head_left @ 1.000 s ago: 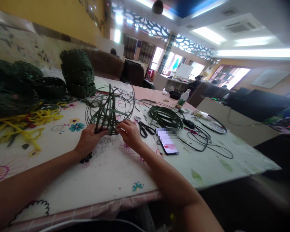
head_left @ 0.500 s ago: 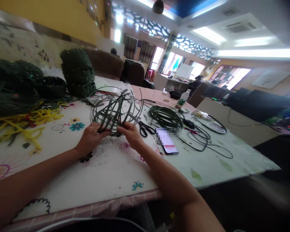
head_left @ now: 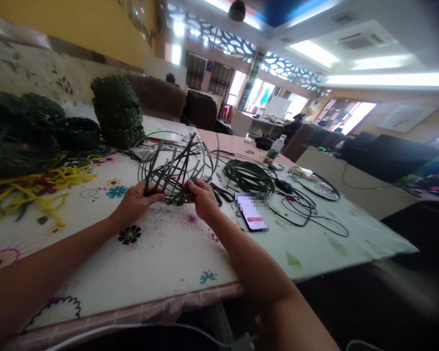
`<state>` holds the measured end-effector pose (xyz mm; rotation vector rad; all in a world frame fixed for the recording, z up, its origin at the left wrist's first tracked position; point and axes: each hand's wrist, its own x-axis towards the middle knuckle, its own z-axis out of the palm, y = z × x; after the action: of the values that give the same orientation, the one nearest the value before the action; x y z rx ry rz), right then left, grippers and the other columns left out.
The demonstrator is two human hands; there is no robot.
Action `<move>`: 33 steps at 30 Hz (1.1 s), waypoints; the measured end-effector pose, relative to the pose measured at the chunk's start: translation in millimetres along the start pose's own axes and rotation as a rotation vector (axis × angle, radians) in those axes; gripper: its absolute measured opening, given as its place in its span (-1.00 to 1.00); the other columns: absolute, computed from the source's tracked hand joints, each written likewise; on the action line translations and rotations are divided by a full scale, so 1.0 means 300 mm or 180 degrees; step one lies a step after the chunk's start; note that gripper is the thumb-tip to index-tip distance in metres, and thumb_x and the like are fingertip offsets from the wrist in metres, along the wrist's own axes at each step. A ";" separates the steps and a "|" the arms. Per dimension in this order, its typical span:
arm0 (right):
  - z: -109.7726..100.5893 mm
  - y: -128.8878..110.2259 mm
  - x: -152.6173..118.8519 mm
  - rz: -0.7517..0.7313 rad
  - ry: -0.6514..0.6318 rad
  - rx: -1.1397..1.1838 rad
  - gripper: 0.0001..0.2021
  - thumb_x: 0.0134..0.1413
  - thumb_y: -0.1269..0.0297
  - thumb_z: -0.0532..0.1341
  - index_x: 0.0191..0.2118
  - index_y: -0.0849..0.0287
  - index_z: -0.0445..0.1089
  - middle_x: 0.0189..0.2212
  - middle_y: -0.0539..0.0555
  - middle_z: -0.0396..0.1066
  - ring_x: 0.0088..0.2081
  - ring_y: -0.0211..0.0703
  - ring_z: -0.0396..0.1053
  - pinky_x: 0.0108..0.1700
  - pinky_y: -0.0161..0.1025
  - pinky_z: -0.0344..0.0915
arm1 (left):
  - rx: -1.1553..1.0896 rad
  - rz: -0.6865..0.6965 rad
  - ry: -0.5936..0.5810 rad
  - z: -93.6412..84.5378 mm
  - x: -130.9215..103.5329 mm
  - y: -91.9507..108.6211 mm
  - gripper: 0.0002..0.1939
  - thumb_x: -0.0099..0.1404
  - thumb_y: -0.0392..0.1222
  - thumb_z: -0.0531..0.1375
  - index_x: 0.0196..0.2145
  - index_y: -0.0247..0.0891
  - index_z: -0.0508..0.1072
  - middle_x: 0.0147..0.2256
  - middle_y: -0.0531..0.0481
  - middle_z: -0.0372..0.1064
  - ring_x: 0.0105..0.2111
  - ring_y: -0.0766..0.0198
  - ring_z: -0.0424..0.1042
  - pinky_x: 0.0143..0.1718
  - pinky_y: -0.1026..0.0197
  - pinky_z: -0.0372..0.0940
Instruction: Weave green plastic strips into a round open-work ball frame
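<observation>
Between my hands is a partly woven basket (head_left: 173,183) of dark green strips, its loose strip ends standing up and fanning outward. My left hand (head_left: 137,202) is closed on its left side, thumb across the front of the weave. On the right side, my right hand (head_left: 201,197) pinches the strips near the rim with thumb and fingers. Beyond my right hand lie black-handled scissors (head_left: 225,194), their blades partly hidden. A coil of green strip (head_left: 249,178) rests farther right.
Stacked green woven baskets (head_left: 116,112) stand at the back left, with yellow strips (head_left: 40,187) heaped in front. A phone (head_left: 250,212), a plastic bottle (head_left: 276,148) and loops of black cord (head_left: 303,212) lie to the right. The table's front edge (head_left: 161,312) is close to me.
My right hand has shifted slightly right along the basket and changed its pinch. The upright strips have spread and tilted differently. My left hand keeps its hold.
</observation>
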<state>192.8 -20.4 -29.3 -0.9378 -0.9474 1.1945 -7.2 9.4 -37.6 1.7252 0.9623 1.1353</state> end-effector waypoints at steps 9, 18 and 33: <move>0.013 -0.017 -0.033 -0.1268 -0.0142 -0.1784 -0.73 0.18 0.06 0.19 -0.41 0.15 0.35 -0.52 -0.05 0.32 -0.45 -0.28 0.25 -0.36 -0.31 0.22 | -0.0404 -0.0174 0.0283 0.035 0.011 -0.010 -0.58 -0.02 0.07 0.41 -0.30 -0.29 0.55 -0.31 -0.03 0.54 -0.28 0.20 0.47 -0.16 0.18 0.33; 0.002 -0.024 -0.056 -0.3005 -0.0143 -0.5054 -0.78 0.36 0.34 0.07 -0.14 0.10 0.48 -0.39 0.07 0.36 -0.26 -0.11 0.23 -0.20 -0.17 0.12 | -0.0604 -0.0335 0.0545 0.037 0.012 -0.012 -0.59 -0.05 0.07 0.43 -0.35 -0.28 0.54 -0.35 0.00 0.51 -0.33 0.25 0.43 -0.19 0.19 0.31; -0.016 -0.047 -0.052 -0.2522 -0.0159 -0.4750 -0.74 0.35 0.17 0.09 -0.19 0.09 0.52 -0.34 0.07 0.38 -0.32 -0.23 0.29 -0.27 -0.29 0.13 | 0.0315 0.0002 0.0239 0.043 -0.012 0.009 -0.74 0.06 0.00 0.33 -0.42 -0.25 0.50 -0.40 0.04 0.45 -0.34 0.23 0.40 -0.27 0.22 0.24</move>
<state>199.9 -38.0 -19.0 -1.3888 -2.0385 -0.3615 4.2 2.2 -39.2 1.7718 1.0799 1.1776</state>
